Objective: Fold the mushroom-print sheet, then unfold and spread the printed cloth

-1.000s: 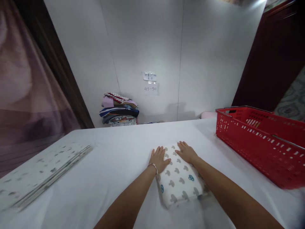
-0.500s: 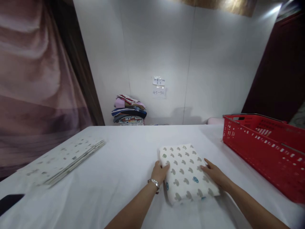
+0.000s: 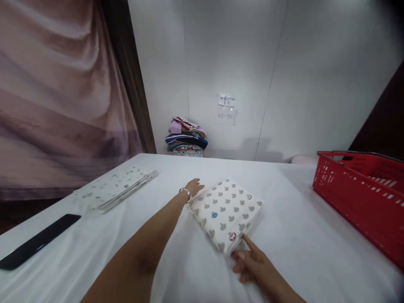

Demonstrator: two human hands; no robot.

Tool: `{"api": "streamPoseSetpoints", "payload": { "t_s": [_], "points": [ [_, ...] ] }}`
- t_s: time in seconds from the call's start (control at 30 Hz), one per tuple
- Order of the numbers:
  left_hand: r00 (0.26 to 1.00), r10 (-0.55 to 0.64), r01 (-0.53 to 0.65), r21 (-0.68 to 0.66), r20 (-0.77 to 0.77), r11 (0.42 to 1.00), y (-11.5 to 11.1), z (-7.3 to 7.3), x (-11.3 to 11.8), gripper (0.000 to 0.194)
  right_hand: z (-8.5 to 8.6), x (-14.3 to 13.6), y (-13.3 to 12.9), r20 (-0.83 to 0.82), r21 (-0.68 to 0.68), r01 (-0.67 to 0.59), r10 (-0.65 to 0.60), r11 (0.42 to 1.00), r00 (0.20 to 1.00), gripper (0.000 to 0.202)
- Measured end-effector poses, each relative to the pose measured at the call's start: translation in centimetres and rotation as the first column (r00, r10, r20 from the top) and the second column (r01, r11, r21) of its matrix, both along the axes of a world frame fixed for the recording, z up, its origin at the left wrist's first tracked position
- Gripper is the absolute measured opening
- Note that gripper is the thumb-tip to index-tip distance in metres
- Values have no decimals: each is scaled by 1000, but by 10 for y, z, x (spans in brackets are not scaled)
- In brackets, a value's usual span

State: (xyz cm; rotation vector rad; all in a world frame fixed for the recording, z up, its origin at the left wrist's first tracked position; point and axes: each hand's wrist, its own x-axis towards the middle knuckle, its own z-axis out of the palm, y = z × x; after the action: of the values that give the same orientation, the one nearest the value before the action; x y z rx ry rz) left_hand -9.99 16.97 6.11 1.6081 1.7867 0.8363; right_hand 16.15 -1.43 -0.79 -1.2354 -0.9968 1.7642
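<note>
A folded white cloth (image 3: pixel 225 210) printed with grey mushrooms, plus a few blue and red ones, lies turned cornerwise on the white-covered table. My left hand (image 3: pixel 193 187), with a silver bracelet at the wrist, reaches to its far left edge, fingers stretched out. At the near corner is my right hand (image 3: pixel 254 263). Its fingers are apart and loosely bent, and the upper fingertips touch the cloth's right edge. Whether any fingertip lies under that corner, I cannot tell.
A stack of folded patterned cloth (image 3: pixel 118 185) lies at left, with a flat black object (image 3: pixel 41 240) nearer me. A red plastic basket (image 3: pixel 360 198) stands at right. Beyond the table is a pile of folded textiles (image 3: pixel 186 136) against the white wall (image 3: pixel 236 54).
The mushroom cloth has turned to a cornerwise position and shifted left in view. My left hand has moved to its far left edge, my right hand to its near corner. The view has swung left.
</note>
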Motion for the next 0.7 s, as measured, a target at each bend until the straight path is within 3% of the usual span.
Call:
{"api": "streamPoseSetpoints", "payload": {
  "t_s": [0.13,0.3,0.43,0.57,0.63,0.7],
  "points": [
    [992,-112,116,75,-56,990,-43,-11,-17,55,7,34,13,153,186,2,-31,982,988,56],
    [899,-320,398,251,-301,883,-111,-30,-21,66,19,71,40,385,514,37,-270,857,883,41],
    [859,-280,411,251,-429,876,-141,-36,-17,64,21,66,48,590,690,-186,-395,699,704,36],
    [809,-315,477,240,-497,846,-156,-38,4,57,20,48,42,617,765,-395,-404,508,675,37],
    [778,-362,544,263,-513,797,-161,-39,18,54,20,41,37,642,751,-462,-362,472,676,39],
    [753,-401,592,270,-522,760,-164,-40,32,53,19,38,33,658,733,-484,-319,478,682,40]
  ]
}}
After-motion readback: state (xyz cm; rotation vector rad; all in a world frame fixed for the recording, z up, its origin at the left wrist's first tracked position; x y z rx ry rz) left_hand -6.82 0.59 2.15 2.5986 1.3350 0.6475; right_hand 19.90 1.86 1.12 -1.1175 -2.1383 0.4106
